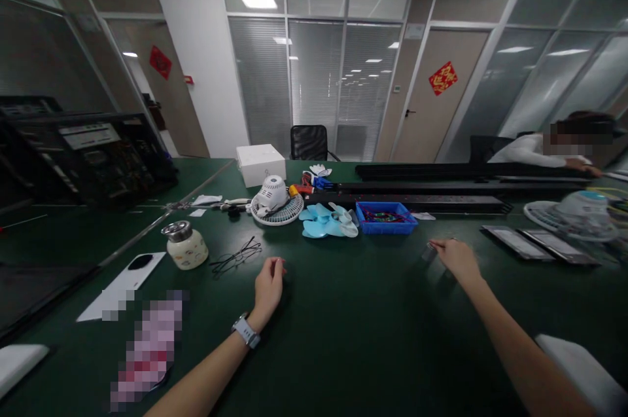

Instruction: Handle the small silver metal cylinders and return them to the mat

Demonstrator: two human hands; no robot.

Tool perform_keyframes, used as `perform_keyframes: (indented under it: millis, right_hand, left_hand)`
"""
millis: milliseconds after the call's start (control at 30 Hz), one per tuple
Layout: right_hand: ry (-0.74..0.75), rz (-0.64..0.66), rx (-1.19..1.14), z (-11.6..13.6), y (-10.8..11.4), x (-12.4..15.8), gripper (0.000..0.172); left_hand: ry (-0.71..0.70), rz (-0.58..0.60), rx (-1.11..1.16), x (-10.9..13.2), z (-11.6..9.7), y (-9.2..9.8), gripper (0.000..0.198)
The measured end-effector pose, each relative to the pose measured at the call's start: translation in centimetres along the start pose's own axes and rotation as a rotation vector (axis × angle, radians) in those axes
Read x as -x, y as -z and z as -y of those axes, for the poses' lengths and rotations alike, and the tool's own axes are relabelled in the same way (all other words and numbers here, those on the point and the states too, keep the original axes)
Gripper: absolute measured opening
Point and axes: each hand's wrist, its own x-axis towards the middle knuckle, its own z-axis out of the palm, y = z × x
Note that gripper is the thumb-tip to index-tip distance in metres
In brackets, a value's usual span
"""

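My left hand point(269, 287) rests on the green table with its fingers curled in; nothing shows in it, and a grey watch point(246, 330) is on its wrist. Folded black-framed glasses point(236, 256) lie to its left. Over on the right, my right hand point(457, 258) is closed in a pinch at the fingertips, low over the table. A small clear piece point(428, 252) shows at those fingertips, too blurred to name. Beyond my hands are light blue fan blades point(326, 220) and a blue tray point(386, 218) with coloured wires in it.
A white fan housing on its round grille point(277, 207) stands near a white box point(261, 165). At left are a cream jar point(185, 245) and a white phone point(122, 286). Long black bars point(417, 201) lie behind the tray. Dark framed panels point(520, 242) lie right; a person point(520, 148) sits beyond.
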Motion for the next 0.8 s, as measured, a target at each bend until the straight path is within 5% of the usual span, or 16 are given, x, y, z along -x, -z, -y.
perform_keyframes:
  millis: [100,200,267,367,467,567,667,800]
  right_hand:
    - [0.001,0.049,0.008,-0.4,-0.1,0.1,0.039]
    - [0.038,-0.072,-0.127,-1.9,0.0,1.2,0.05]
    - [-0.038,-0.14,-0.23,-3.4,-0.2,2.6,0.067]
    - [-0.192,-0.069,-0.396,-5.4,-1.6,4.8,0.088]
    - [-0.217,-0.037,-0.614,-6.6,-3.6,6.0,0.085]
    - [-0.275,-0.162,-0.735,-6.8,-4.8,6.3,0.073]
    - [-0.305,-0.212,-0.727,-4.5,-4.3,7.0,0.065]
    - [-0.023,-0.003,-0.886,4.1,-2.8,9.1,0.057]
  left_hand:
    - [0.008,0.001,0.011,0.1,-0.2,0.0,0.034]
    - [0.01,0.01,0.022,0.2,-0.3,0.1,0.033]
    - [0.005,0.014,0.028,0.2,-0.3,0.1,0.033]
    - [0.001,0.028,0.032,0.2,-0.3,0.0,0.034]
    - [-0.003,0.035,0.032,0.2,-0.3,0.0,0.035]
    - [-0.007,0.035,0.03,0.2,-0.3,0.1,0.035]
    - [-0.012,0.03,0.029,0.3,-0.4,0.1,0.035]
    - [-0.126,0.164,0.084,0.8,-1.3,-0.3,0.035]
